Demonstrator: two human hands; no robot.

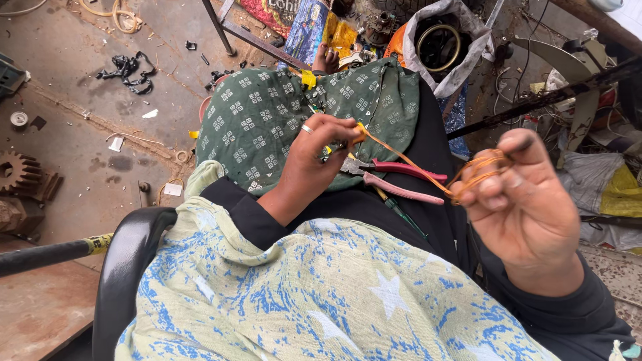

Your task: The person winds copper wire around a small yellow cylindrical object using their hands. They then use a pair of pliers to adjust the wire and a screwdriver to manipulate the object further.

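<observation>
We see the left hand (314, 157) pinching one end of a thin orange wire (408, 160) between thumb and fingertips, its grip clenched on the strand just above the lap. The right hand (521, 200) holds the other end, where the wire is wound in several loose loops around the raised fingers (498, 194); that grip is curled shut on the coil. Between the two hands the strand runs taut and nearly straight, and we judge the hands are held apart to keep it tight and stop the loops from slipping. The wire looks fine, bright orange, slightly glossy and bare. Below it, a pair of pliers (394, 177) with pink-red handles lies on the green patterned cloth (267, 120) over the knees, close by the left hand, with a green-handled screwdriver (401, 214) just beside them. A black chair arm (130, 267) curves at the left, over a dusty concrete floor (73, 120) strewn with scrap, including a rusty gear (19, 172).
</observation>
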